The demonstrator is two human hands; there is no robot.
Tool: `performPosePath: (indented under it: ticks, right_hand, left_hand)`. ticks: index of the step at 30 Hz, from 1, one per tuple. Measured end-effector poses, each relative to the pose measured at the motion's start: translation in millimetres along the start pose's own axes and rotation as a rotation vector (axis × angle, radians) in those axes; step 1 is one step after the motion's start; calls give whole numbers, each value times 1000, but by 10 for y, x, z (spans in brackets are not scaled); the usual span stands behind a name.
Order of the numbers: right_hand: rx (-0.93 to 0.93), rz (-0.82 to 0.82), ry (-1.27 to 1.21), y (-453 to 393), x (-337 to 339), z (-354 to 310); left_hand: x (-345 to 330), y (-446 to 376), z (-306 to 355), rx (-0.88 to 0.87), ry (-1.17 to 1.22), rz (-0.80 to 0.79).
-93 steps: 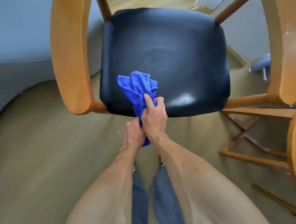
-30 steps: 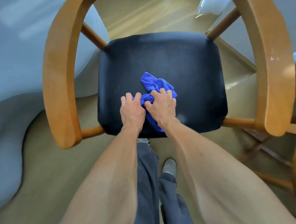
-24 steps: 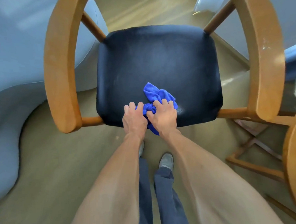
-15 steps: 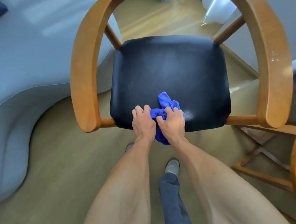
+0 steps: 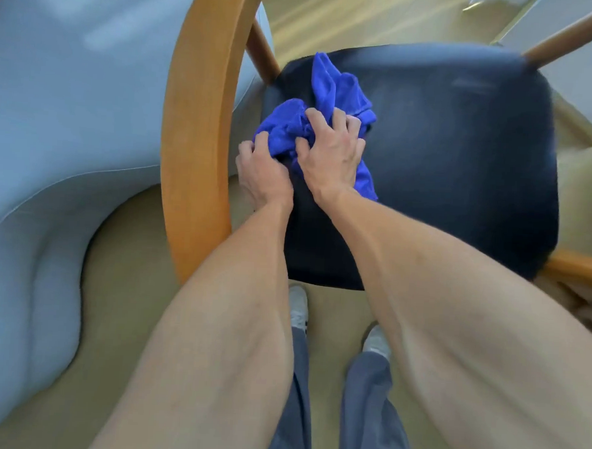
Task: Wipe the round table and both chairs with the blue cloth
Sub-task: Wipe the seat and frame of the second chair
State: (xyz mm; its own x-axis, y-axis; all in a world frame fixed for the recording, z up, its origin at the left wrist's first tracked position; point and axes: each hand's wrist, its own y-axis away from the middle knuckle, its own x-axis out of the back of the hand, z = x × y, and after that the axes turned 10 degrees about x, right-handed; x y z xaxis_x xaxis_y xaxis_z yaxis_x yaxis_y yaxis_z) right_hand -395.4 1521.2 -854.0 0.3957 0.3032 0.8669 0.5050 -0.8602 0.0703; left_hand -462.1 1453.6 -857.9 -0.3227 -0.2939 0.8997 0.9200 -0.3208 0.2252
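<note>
A single wide-angle camera worn on the person's head looks steeply down and forward, close above a chair seat (image 5: 445, 170). Both forearms reach away from the lens into the middle of the picture. The floor (image 5: 118, 318) and the person's shoes lie directly beneath. Edges curve and blur.

Blue cloth (image 5: 332, 99), black chair seat (image 5: 462, 157), orange-brown wooden armrest (image 5: 198, 126).

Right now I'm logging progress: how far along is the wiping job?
In hand: both hands, left hand and right hand, press the bunched blue cloth onto the black padded chair seat near its left side. Nothing looks finished. Left: the rest of the seat, the curved wooden armrest; table and second chair are out of view.
</note>
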Motion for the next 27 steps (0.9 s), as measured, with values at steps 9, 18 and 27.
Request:
performPosePath:
  ticks: [9, 18, 27]
  right_hand:
    - [6, -68, -6, -41, 119, 36]
    - [94, -5, 158, 692, 211, 320]
    - [106, -44, 151, 815, 445, 429]
  left_hand:
    - [38, 86, 14, -29, -96, 13]
    - [108, 652, -116, -54, -18, -65]
    - [83, 845, -261, 396, -185, -172]
